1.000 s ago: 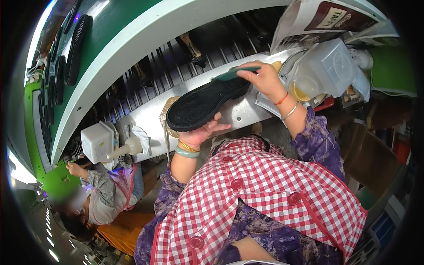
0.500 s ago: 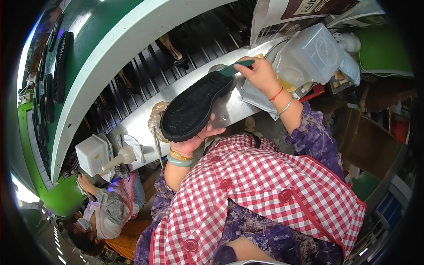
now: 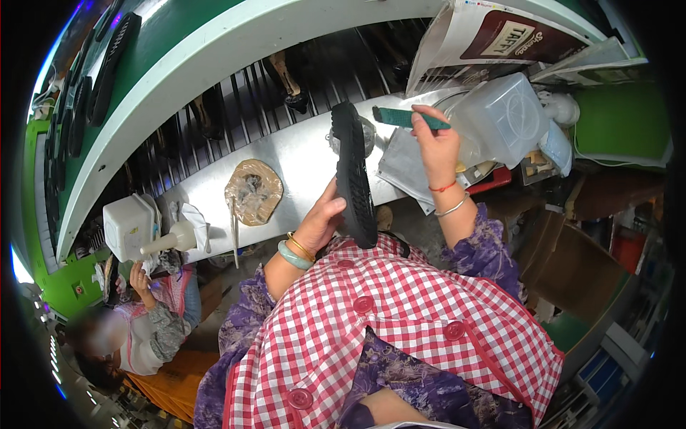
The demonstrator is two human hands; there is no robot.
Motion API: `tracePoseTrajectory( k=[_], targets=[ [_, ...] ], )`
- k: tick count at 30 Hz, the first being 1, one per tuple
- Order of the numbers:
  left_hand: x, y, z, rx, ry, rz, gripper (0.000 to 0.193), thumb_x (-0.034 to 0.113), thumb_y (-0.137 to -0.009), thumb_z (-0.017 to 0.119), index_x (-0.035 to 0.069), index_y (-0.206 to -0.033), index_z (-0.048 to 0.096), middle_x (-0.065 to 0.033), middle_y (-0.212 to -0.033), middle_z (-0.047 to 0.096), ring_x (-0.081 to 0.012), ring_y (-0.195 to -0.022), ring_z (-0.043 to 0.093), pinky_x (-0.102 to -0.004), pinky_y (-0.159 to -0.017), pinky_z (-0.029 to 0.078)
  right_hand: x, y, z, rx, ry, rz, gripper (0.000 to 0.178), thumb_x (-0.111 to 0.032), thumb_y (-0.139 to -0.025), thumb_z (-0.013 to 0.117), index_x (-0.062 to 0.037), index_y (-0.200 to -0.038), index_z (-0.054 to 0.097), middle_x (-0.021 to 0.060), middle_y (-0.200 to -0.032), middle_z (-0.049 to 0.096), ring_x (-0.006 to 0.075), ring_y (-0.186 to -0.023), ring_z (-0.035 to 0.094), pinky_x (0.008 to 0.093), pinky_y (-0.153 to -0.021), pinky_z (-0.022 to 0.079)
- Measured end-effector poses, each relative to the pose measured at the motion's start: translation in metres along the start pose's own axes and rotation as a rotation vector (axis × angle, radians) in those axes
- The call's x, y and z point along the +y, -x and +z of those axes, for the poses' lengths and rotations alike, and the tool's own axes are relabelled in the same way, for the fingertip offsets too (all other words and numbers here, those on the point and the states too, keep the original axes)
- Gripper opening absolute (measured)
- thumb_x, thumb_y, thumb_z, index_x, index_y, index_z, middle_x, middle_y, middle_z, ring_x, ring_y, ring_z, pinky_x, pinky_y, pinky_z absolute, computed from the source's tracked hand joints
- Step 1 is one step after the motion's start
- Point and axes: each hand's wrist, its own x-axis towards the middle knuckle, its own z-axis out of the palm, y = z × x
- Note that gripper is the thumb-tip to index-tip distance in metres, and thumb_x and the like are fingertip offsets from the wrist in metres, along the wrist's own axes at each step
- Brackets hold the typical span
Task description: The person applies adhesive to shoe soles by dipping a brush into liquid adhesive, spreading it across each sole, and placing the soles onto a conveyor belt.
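Observation:
In my left hand (image 3: 319,220) is a black shoe sole (image 3: 351,171), turned on edge so its ridged side wall shows. My fingers wrap behind its lower half; the thumb presses on the left side. My right hand (image 3: 437,151) pinches a flat green brush (image 3: 411,118) with a short dark tip pointing left. A small gap separates that tip from the upper end of the sole. Below both hands runs a metal ledge (image 3: 307,146). A round dish wrapped in brownish plastic (image 3: 255,193) lies on it, left of the sole, with a thin stick beside it.
Behind the ledge, dark bars (image 3: 246,93) run beneath a white-edged green surface carrying black soles (image 3: 114,64). A translucent plastic tub (image 3: 500,118) and grey cloth (image 3: 407,171) are at right, a white container (image 3: 128,229) at left. A co-worker (image 3: 153,329) sits lower left.
My left hand has tipped the sole from lying face-up to standing on edge. My right hand has drawn the brush off the sole's upper end, to the right. The wrapped dish is uncovered.

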Motion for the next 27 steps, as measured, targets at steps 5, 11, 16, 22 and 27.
tracePoseTrajectory(
  k=[5,11,16,22,27],
  targets=[
    [-0.005,0.001,0.000,-0.015,-0.033,0.008,0.086,0.035,-0.078,0.058,0.004,-0.145,0.015,-0.0117,-0.137,0.035,-0.0218,-0.124,0.038,-0.0344,-0.104,0.029,0.025,0.015,0.022,0.011,-0.012,0.032,0.019,-0.013,-0.089,0.060,0.0011,-0.100,0.064,0.0032,-0.084,0.061,0.0082,-0.066,0.057,0.0208,-0.060,0.048],
    [-0.016,-0.002,-0.005,-0.023,-0.041,0.032,0.084,0.027,-0.079,0.058,0.003,-0.145,0.012,-0.0132,-0.142,0.029,-0.0225,-0.129,0.032,-0.0333,-0.107,0.026,0.039,0.011,0.032,0.049,0.277,-0.025,0.015,-0.014,-0.086,0.061,0.0000,-0.091,0.065,0.0046,-0.066,0.060,0.0098,-0.057,0.056,0.0230,-0.055,0.045],
    [-0.019,-0.003,-0.006,-0.006,-0.073,0.052,0.083,0.026,-0.080,0.057,0.003,-0.146,0.012,-0.0148,-0.140,0.031,-0.0229,-0.128,0.035,-0.0329,-0.106,0.028,0.028,0.022,0.030,0.134,0.172,-0.048,0.011,-0.014,-0.083,0.061,-0.0038,-0.084,0.065,0.0106,-0.060,0.059,0.0167,-0.053,0.057,0.0283,-0.053,0.045],
    [-0.017,-0.002,0.000,0.061,-0.050,0.049,0.083,0.028,-0.080,0.057,0.004,-0.146,0.013,-0.0137,-0.127,0.043,-0.0209,-0.115,0.045,-0.0325,-0.101,0.033,0.010,0.043,0.013,-0.056,0.278,-0.056,0.010,-0.008,-0.087,0.057,0.0012,-0.085,0.061,0.0022,-0.066,0.058,0.0071,-0.058,0.055,0.0210,-0.054,0.043],
    [-0.012,-0.001,0.004,0.069,0.006,0.038,0.081,0.030,-0.079,0.058,0.006,-0.145,0.017,-0.0111,-0.125,0.046,-0.0193,-0.111,0.048,-0.0313,-0.098,0.035,-0.003,0.054,0.013,-0.145,0.428,-0.270,0.009,-0.009,-0.084,0.059,0.0003,-0.085,0.061,0.0114,-0.063,0.059,0.0167,-0.055,0.058,0.0283,-0.054,0.045]
  ],
)
